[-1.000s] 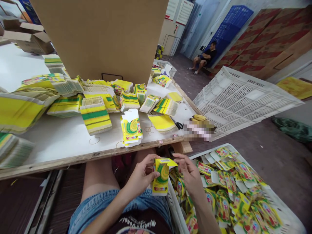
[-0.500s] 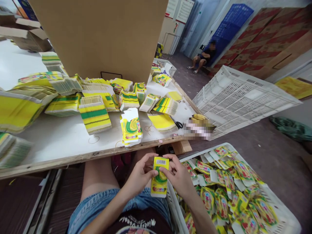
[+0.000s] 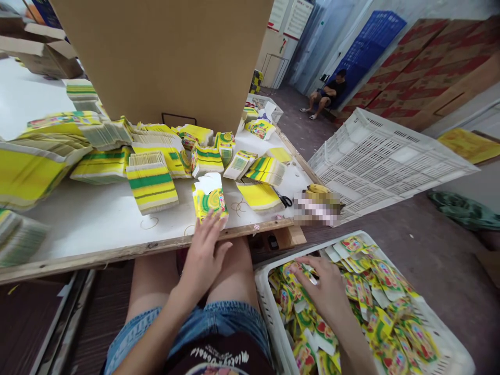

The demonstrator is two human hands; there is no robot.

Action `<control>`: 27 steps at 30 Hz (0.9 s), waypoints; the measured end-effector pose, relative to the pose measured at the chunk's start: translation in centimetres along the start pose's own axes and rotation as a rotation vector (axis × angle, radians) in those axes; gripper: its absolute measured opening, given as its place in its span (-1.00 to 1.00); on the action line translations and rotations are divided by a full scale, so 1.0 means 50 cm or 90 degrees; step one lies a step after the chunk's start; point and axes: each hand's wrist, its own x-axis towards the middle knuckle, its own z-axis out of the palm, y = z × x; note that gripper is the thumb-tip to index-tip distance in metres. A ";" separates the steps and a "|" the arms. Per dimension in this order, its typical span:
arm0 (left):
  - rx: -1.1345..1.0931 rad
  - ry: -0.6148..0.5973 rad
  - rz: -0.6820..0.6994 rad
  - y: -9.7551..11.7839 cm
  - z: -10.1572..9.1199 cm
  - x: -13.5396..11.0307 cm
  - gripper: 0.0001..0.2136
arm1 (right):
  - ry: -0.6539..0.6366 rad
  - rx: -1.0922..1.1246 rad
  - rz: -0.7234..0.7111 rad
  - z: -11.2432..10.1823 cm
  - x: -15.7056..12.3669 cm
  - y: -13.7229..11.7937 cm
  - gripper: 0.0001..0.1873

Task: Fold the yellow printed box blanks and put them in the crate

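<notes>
Left hand at the stack, right hand over the crate

The carton stack sits on the counter, at its near edge. The left hand touches the stack's near end, grip wide, fingers extended. Right of the counter, the right hand, grip loosely spread, hangs above filled crate. A careless fingertip drag could spill the stack off the counter. Half a second earlier, both hands held one carton below the counter; now they are apart.

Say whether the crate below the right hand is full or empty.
Well filled: yellow boxes lie heaped across the crate, hiding its floor.
</notes>
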 end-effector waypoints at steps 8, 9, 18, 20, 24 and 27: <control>0.128 0.031 0.002 -0.081 -0.022 0.027 -0.76 | -0.231 0.238 0.030 0.070 -0.001 -0.093 -0.72; 0.132 0.028 0.011 -0.082 -0.023 0.030 -0.76 | -0.238 0.261 0.023 0.077 0.000 -0.110 -0.73; 0.032 0.230 0.158 -0.032 -0.021 -0.014 -0.67 | -0.208 0.556 0.089 0.102 -0.005 -0.172 -0.57; -0.038 0.170 0.237 -0.001 -0.006 -0.041 -0.59 | -0.154 0.678 0.134 0.107 -0.008 -0.174 -0.57; -0.208 -0.028 0.303 0.042 0.029 -0.069 -0.50 | -0.079 0.762 0.238 0.109 -0.006 -0.166 -0.65; -0.360 0.021 0.096 0.055 0.039 -0.062 -0.54 | -0.105 0.738 0.245 0.105 -0.010 -0.154 -0.65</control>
